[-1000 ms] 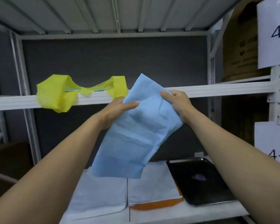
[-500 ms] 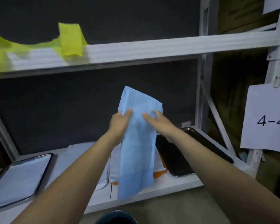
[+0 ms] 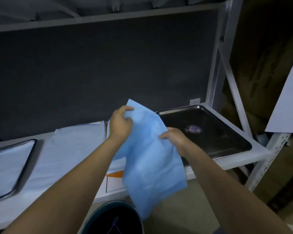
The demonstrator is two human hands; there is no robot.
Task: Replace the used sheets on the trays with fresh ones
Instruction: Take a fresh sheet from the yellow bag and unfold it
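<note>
A blue sheet (image 3: 149, 154) hangs in front of the lower shelf, held by both hands. My left hand (image 3: 120, 124) grips its upper left edge, and my right hand (image 3: 175, 138) pinches its right edge lower down. Behind my right hand lies a bare dark metal tray (image 3: 227, 132) with a round sticker on its floor. At the far left a second tray (image 3: 28, 156) carries a pale sheet (image 3: 5, 159). The sheet's lower end dangles over a dark round bin (image 3: 112, 218).
Pale folded sheets (image 3: 71, 147) lie on the white shelf (image 3: 240, 157) between the two trays, with something orange (image 3: 114, 174) under one stack. White rack uprights (image 3: 215, 65) stand at the right, beside cardboard boxes and a paper label (image 3: 287, 105).
The view has dropped from the upper shelf with the yellow cloth to the lower shelf. Both hands carried the blue sheet downward, and my right hand has slid lower along its edge.
</note>
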